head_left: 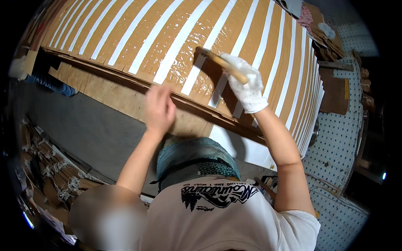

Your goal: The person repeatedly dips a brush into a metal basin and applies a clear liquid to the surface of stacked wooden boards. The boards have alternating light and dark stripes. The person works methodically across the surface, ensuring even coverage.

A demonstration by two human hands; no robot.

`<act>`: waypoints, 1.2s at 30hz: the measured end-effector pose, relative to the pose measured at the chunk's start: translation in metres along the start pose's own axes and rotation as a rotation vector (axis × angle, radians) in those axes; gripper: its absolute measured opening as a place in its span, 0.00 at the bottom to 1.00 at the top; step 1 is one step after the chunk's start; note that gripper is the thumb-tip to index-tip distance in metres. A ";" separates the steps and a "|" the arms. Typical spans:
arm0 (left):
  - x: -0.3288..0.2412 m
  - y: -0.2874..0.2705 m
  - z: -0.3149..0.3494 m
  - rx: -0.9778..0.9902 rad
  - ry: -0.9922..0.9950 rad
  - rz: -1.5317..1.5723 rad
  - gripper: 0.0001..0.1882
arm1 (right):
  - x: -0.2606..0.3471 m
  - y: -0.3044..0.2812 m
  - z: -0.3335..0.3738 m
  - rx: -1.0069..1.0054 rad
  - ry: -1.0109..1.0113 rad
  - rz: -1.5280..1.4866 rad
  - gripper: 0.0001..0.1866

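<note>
Several brown cardboard-like sheets [176, 46] lie fanned out and overlapping, with white strips showing between their brown bands. A wet, glossy coating shines across the middle bands. My right hand [245, 81], in a white knit glove, is closed around the wooden handle of a brush [217, 61]. The brush's dark head points left, over the wet bands, and casts a shadow; whether it touches them is hard to tell. My bare left hand [160, 108] is at the near edge of the sheets, its fingers blurred by motion.
Beneath the sheets is a plywood board [100, 90], with a white panel [238, 146] near its right end. Bundles of brown pieces tied with white string [63, 180] lie at lower left. Dotted sheeting [335, 167] spreads along the right. Stacked brown pieces [328, 42] sit at the far right.
</note>
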State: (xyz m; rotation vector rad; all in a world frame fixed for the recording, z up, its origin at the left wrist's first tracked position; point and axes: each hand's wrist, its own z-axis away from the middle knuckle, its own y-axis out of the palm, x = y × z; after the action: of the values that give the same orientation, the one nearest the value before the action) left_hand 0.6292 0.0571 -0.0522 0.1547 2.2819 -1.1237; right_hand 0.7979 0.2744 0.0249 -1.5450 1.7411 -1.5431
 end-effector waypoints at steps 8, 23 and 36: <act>0.014 0.000 -0.016 0.049 -0.046 -0.368 0.22 | 0.026 0.006 0.046 0.154 0.064 -0.252 0.22; -0.036 0.006 -0.047 0.539 -0.233 -0.797 0.58 | -0.071 -0.040 0.121 -0.131 0.075 0.136 0.13; -0.059 0.005 -0.073 0.812 -0.399 -0.854 0.61 | -0.076 -0.086 0.120 -0.001 0.575 0.145 0.16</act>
State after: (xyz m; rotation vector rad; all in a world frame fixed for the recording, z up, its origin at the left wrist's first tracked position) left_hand 0.6463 0.1241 0.0113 -0.7321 1.4036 -2.2175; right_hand 0.9627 0.2983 0.0279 -0.9955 2.0813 -2.0399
